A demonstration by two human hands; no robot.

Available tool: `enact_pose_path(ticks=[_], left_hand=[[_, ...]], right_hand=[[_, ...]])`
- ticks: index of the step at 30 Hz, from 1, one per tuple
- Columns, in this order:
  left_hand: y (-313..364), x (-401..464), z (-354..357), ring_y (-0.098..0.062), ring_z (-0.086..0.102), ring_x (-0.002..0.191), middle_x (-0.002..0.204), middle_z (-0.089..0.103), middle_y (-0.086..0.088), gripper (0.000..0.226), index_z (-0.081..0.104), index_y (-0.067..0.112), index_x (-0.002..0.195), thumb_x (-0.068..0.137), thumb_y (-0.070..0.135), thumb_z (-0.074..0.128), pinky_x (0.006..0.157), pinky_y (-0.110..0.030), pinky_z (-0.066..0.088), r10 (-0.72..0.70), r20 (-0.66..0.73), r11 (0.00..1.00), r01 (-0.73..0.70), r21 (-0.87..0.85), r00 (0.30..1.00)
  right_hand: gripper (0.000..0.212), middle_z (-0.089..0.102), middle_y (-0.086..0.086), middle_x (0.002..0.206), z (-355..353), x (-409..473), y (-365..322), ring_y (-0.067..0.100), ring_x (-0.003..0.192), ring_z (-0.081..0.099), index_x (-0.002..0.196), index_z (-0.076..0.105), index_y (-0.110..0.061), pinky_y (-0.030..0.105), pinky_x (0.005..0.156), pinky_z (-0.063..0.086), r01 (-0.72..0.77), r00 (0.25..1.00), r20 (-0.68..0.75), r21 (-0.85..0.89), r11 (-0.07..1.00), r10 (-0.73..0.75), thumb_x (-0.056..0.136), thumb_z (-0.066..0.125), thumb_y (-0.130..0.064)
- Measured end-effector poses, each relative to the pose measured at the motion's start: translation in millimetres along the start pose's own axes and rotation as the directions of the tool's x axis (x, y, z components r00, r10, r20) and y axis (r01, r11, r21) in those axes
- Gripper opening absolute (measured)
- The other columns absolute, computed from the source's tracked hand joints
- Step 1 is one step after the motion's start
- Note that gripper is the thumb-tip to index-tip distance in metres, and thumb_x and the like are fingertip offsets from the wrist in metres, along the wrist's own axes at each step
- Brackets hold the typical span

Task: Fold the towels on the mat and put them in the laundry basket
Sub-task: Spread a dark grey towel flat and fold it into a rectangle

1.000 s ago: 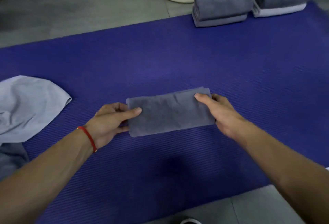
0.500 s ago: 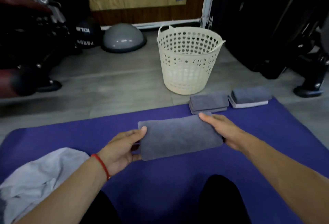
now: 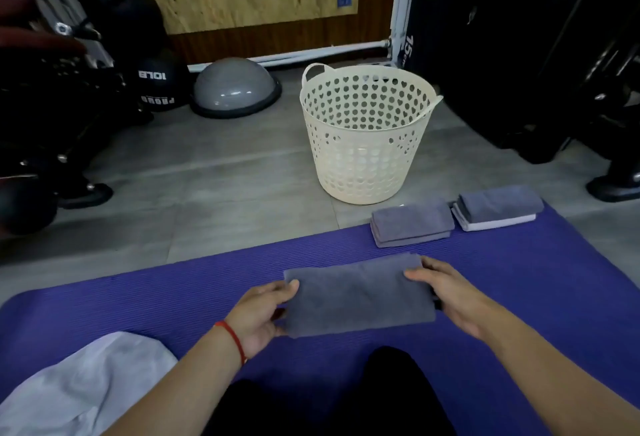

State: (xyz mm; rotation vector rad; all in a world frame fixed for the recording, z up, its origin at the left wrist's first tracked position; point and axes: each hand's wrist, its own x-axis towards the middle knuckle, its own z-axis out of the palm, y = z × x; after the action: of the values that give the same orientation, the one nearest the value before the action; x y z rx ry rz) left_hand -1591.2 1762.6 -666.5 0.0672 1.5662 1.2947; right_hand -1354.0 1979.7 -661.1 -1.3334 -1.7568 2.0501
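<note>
Now towel (image 3: 360, 297) between both hands.

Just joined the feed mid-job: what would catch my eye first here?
A folded grey towel, held at its ends by the left hand and right hand over the purple mat. Beyond the mat stands a cream laundry basket, with two folded stacks near its base.

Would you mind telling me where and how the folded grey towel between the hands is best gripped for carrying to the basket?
Probably by its two short ends, from either side, as the left hand and right hand do now: the folded grey towel is a long flat rectangle, so pinching both ends should keep the layers together.
</note>
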Motion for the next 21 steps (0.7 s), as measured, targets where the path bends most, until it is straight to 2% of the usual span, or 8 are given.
enact_pose_path(ticks=[3,7,9,12,15,17,19,21], left_hand=[[-4,55,10,-0.029,0.071,0.104,0.114,0.076,-0.01,0.029,0.073,0.007,0.117,0.095,0.026,0.069,0.072,-0.042,0.06,-0.081,-0.074,0.996,0.077,-0.046,0.994],[-15,131,9,-0.028,0.071,0.099,0.111,0.076,-0.009,0.027,0.07,0.007,0.119,0.098,0.024,0.066,0.068,-0.04,0.06,-0.169,-0.21,0.981,0.143,-0.135,0.963],[-15,166,4,-0.028,0.071,0.1,0.113,0.075,-0.008,0.023,0.07,0.009,0.118,0.101,0.023,0.061,0.064,-0.038,0.058,-0.189,-0.267,0.979,0.159,-0.131,0.945],[-8,220,-4,-0.027,0.068,0.103,0.116,0.072,-0.005,0.015,0.071,0.019,0.11,0.103,0.024,0.058,0.068,-0.038,0.055,-0.172,-0.387,0.985,0.162,-0.058,0.906],[-8,274,-17,-0.028,0.066,0.106,0.119,0.069,-0.004,0.008,0.07,0.03,0.1,0.097,0.037,0.067,0.085,-0.046,0.059,-0.059,-0.496,0.976,0.154,0.153,0.866],[-9,305,-20,-0.03,0.066,0.105,0.116,0.068,-0.006,0.008,0.066,0.031,0.091,0.095,0.038,0.068,0.092,-0.049,0.058,0.018,-0.526,0.957,0.138,0.255,0.85],[-9,332,-21,-0.03,0.065,0.105,0.112,0.066,-0.006,0.008,0.065,0.029,0.097,0.097,0.037,0.066,0.094,-0.046,0.057,0.062,-0.531,0.936,0.135,0.325,0.845],[-12,356,-22,-0.025,0.06,0.1,0.109,0.06,-0.001,0.022,0.066,0.024,0.116,0.099,0.037,0.063,0.091,-0.038,0.054,0.074,-0.539,0.919,0.152,0.363,0.839]], right_hand=[[0.015,0.075,-0.005,0.112,-3,57,3,0.013,0.103,0.07,0.113,0.071,-0.026,0.028,0.082,0.052,-0.001,0.997,-0.077,-0.094,0.996,-0.006,0.099,0.065,-0.029],[0.032,0.065,-0.007,0.127,10,157,18,0.013,0.116,0.061,0.128,0.062,-0.027,0.035,0.096,0.051,-0.07,0.992,-0.114,-0.216,0.974,0.046,0.099,0.063,-0.04],[0.041,0.059,-0.005,0.133,23,196,25,0.018,0.122,0.056,0.137,0.055,-0.025,0.037,0.098,0.048,-0.107,0.989,-0.127,-0.26,0.96,0.076,0.1,0.06,-0.042],[0.043,0.06,0.003,0.135,43,251,30,0.025,0.121,0.058,0.142,0.051,-0.022,0.039,0.096,0.049,-0.115,0.985,-0.159,-0.295,0.949,0.07,0.103,0.056,-0.038],[0.043,0.061,0.01,0.134,58,299,35,0.032,0.121,0.06,0.144,0.046,-0.015,0.037,0.091,0.046,-0.101,0.977,-0.209,-0.317,0.943,0.035,0.106,0.05,-0.032],[0.041,0.06,0.015,0.134,65,326,40,0.036,0.121,0.059,0.143,0.044,-0.01,0.034,0.086,0.043,-0.105,0.968,-0.25,-0.319,0.942,0.023,0.107,0.047,-0.03],[0.042,0.06,0.019,0.133,71,349,49,0.04,0.121,0.059,0.143,0.043,-0.008,0.037,0.087,0.045,-0.111,0.957,-0.29,-0.344,0.933,0.007,0.108,0.047,-0.031],[0.045,0.062,0.022,0.131,75,368,62,0.042,0.119,0.06,0.143,0.042,-0.008,0.045,0.093,0.05,-0.104,0.949,-0.316,-0.38,0.919,-0.023,0.107,0.047,-0.034]])
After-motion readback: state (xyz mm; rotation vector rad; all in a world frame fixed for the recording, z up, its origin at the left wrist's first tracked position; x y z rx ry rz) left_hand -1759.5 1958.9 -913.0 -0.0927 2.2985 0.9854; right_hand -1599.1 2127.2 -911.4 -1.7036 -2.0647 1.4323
